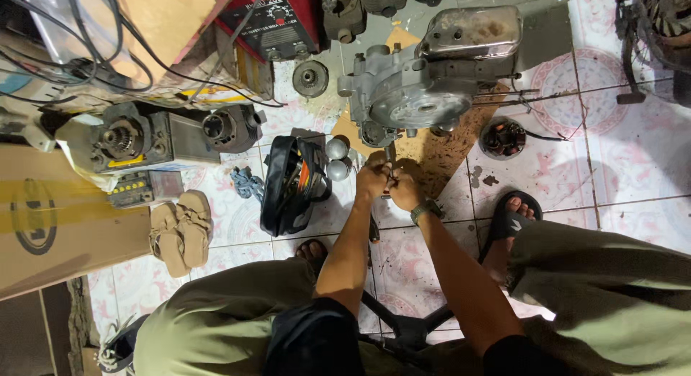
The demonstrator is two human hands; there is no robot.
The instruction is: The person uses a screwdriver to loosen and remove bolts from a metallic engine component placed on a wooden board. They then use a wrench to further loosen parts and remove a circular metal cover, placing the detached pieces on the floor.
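At the bottom of the frame sit the person's knees in olive trousers, and both bare arms reach up to the centre. The left hand [371, 180] and the right hand [405, 189], with a wristwatch [425, 210], have their fingers closed together around a slim dark tool [389, 157]. The tool points up into the grey metal engine case [425, 81], which lies on a brown cardboard sheet [439, 156] on the tiled floor [633, 153]. Left of the hands stands an open black tool bag [291, 185].
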